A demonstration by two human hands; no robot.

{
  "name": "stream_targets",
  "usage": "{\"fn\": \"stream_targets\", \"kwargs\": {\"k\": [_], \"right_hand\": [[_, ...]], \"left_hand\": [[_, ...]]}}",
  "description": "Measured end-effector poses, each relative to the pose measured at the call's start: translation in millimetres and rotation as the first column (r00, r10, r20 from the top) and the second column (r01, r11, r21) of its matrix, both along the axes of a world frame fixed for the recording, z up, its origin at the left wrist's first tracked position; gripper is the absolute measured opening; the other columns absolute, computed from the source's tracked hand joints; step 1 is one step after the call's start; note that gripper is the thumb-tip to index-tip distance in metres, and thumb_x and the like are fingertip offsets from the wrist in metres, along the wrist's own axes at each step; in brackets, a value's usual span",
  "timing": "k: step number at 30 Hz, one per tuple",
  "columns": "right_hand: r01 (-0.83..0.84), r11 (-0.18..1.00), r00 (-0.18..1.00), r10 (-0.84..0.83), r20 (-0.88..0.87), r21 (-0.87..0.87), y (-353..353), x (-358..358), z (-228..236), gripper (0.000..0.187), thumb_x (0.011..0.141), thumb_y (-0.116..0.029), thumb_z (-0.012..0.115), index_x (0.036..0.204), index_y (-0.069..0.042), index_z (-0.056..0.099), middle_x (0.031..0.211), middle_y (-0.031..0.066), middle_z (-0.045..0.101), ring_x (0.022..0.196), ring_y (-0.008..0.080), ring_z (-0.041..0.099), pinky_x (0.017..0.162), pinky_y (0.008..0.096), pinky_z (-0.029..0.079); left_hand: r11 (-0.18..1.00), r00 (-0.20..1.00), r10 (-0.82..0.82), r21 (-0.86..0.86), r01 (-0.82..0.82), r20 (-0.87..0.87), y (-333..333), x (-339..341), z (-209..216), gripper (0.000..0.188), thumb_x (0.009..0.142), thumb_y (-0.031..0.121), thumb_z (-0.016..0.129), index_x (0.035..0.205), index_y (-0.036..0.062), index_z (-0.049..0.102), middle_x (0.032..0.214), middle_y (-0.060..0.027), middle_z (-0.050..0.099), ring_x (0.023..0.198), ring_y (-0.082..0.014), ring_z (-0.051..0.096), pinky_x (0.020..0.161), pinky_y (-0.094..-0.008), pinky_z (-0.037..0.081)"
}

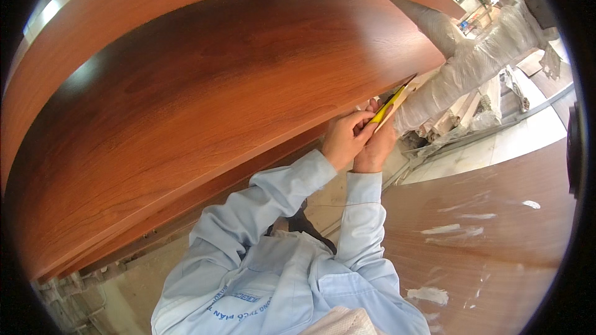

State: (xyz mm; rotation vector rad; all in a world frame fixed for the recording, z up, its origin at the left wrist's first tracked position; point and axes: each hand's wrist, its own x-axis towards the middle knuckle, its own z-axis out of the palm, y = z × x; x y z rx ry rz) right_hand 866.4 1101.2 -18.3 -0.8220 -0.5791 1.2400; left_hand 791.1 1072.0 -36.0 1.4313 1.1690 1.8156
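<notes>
Here, yellow tool [386, 108] between fingers [361, 116]

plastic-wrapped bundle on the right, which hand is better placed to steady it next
Probably the right hand: it is nearer the plastic-wrapped bundle, while the left hand lies farther left. Both hands are close around the yellow tool, though.

Workshop, wide wood panel [230, 87], plastic wrapping [484, 56]

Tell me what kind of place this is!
Probably a furniture or woodworking workshop: there's a large reddish-brown wood-grain panel, crinkled clear plastic wrap, and a brown wood-grain board with white smears.
</notes>
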Motion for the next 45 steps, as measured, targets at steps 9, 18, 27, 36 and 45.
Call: {"fn": "stream_targets", "kwargs": {"k": [9, 18, 27, 36, 45], "right_hand": [[-0.192, 0.954, 0.701, -0.031, 0.713, 0.23, -94, 67, -59, 0.031, 0.107, -0.019, 0.056, 0.126, 0.004, 0.064, 0.117, 0.0121, 0.071, 0.1, 0.0183, 0.067, 0.092, 0.0334, 0.053], [0.21, 0.915, 0.686, -0.388, 0.615, 0.343, -62, 189, -36, 0.038, 0.109, -0.023, 0.053, 0.137, 0.002, 0.057, 0.114, 0.0121, 0.071, 0.091, 0.0152, 0.066, 0.083, 0.0321, 0.054], [-0.484, 0.825, 0.844, 0.352, 0.404, 0.293, 108, 242, -46, 0.034, 0.111, -0.031, 0.051, 0.121, -0.001, 0.063, 0.088, 0.0051, 0.067, 0.07, 0.0114, 0.063, 0.062, 0.0255, 0.05], [-0.745, 0.612, 0.665, 0.652, 0.364, 0.264, 215, 218, -47, 0.031, 0.107, -0.022, 0.057, 0.123, 0.003, 0.065, 0.094, 0.0076, 0.069, 0.074, 0.0112, 0.062, 0.067, 0.0266, 0.052], [-0.771, 0.552, 0.636, 0.685, 0.356, 0.317, 215, 192, -57, 0.039, 0.108, -0.029, 0.056, 0.127, 0.004, 0.064, 0.095, 0.0094, 0.07, 0.069, 0.0112, 0.06, 0.059, 0.0255, 0.049]], "left_hand": [[0.999, 0.999, -0.04, 0.0, 0.04, -0.033, -44, -21, -39, 0.019, 0.097, 0.008, 0.068, 0.115, 0.002, 0.07, 0.105, -0.0105, 0.07, 0.089, -0.0196, 0.069, 0.072, -0.0297, 0.054], [0.976, 0.975, -0.217, -0.002, 0.217, -0.04, 3, 5, 17, 0.051, 0.106, 0.02, 0.058, 0.15, -0.0008, 0.043, 0.143, -0.0235, 0.058, 0.124, -0.0302, 0.063, 0.1, -0.0378, 0.053], [0.993, 0.983, -0.001, -0.114, -0.02, -0.183, 29, 34, 38, 0.044, 0.099, -0.003, 0.06, 0.143, -0.004, 0.051, 0.134, -0.017, 0.065, 0.125, -0.0235, 0.062, 0.106, -0.0361, 0.05], [0.872, 0.892, 0.361, -0.239, -0.426, -0.271, 2, 39, 60, 0.015, 0.097, 0.003, 0.07, 0.112, -0.0025, 0.072, 0.1, -0.0021, 0.074, 0.094, -0.0133, 0.067, 0.086, -0.029, 0.053], [0.693, 0.669, 0.685, -0.027, -0.721, -0.288, -26, 59, 110, 0.011, 0.098, -0.005, 0.064, 0.107, -0.004, 0.07, 0.097, -0.0051, 0.073, 0.087, -0.0131, 0.067, 0.08, -0.0278, 0.054]]}}
